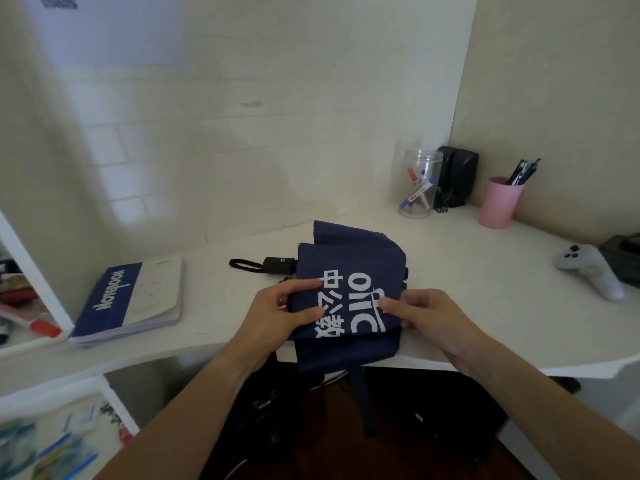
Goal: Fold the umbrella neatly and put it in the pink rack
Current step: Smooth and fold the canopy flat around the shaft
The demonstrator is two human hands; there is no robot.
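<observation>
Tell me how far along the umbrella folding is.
Partway. The umbrella is collapsed short and lies on the desk, its cloth laid in flat folds. The left hand and right hand both pinch the cloth. Its strap hangs loose off the desk edge, so wrapping it remains. A pink cup holds pens; no pink rack is in view.

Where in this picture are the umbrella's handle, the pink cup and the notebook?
umbrella's handle (280, 265), head view, on the black grip.
pink cup (498, 204), head view, on its side wall.
notebook (114, 303), head view, on the blue cover.
</observation>
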